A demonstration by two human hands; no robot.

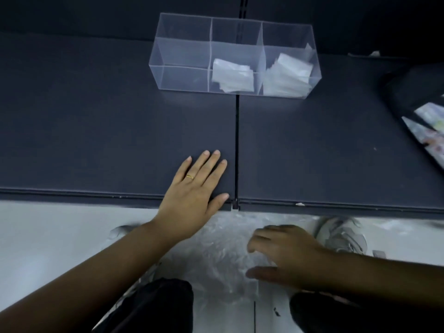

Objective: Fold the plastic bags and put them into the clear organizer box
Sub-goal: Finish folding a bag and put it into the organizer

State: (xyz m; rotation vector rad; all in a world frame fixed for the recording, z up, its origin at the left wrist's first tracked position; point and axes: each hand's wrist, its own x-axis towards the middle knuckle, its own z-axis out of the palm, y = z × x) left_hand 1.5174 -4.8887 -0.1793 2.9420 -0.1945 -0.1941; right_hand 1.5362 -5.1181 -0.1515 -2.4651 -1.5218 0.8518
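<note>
- Part of the task looks done: in the clear organizer box (182, 54), well ahead of both hands, the middle compartment holds a few folded bags (233, 75).
- The compartment on the right-hand side holds a fuller stack (288, 75); the one on the left-hand side looks empty.
- At least one bag is left: a loose plastic bag (216, 251) lies unfolded below the bench (96, 128) edge, between the forearms and just under the right hand (286, 255).
- That bag is clear, crinkled and shapeless, with glossy creases.
- The left hand (194, 195) lies flat on the bench by its near edge, fingers straight, grasping nothing.
- The right hand is blurred, with fingers and thumb spread apart over the bag, not closed on it; I cannot tell whether it touches.
</note>
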